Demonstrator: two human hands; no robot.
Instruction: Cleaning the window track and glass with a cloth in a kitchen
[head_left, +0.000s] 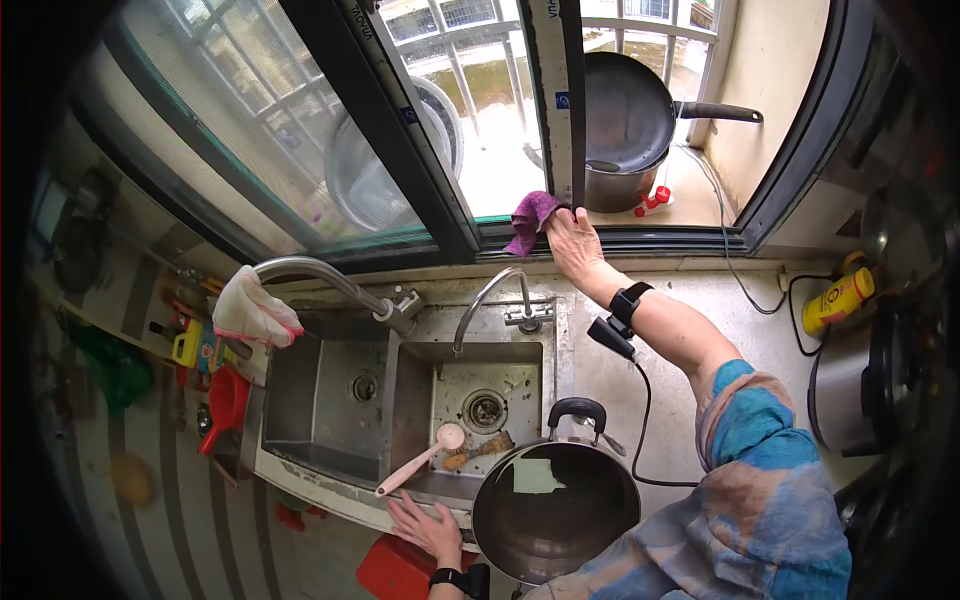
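My right hand (576, 241) is stretched forward to the window, with a purple cloth (535, 217) under its fingers. The cloth lies against the foot of the dark sliding window frame (562, 112), just above the window track (645, 241). At the counter's front edge, my left hand (429, 529) has its fingers spread and holds nothing. Close to those fingers is the handle of a pink dish brush (411, 466), leaning over the rim of the steel double sink (390, 420). A dark wok (555, 517) with water in it stands right of my left hand.
Two faucets, one tall (330, 274) with a white cloth (253, 311) hung on it and one slim (487, 292), rise behind the sink. Outside the window a frying pan (628, 112) rests on a pot (622, 187). A yellow bottle (836, 300) and a cooker (844, 382) stand right.
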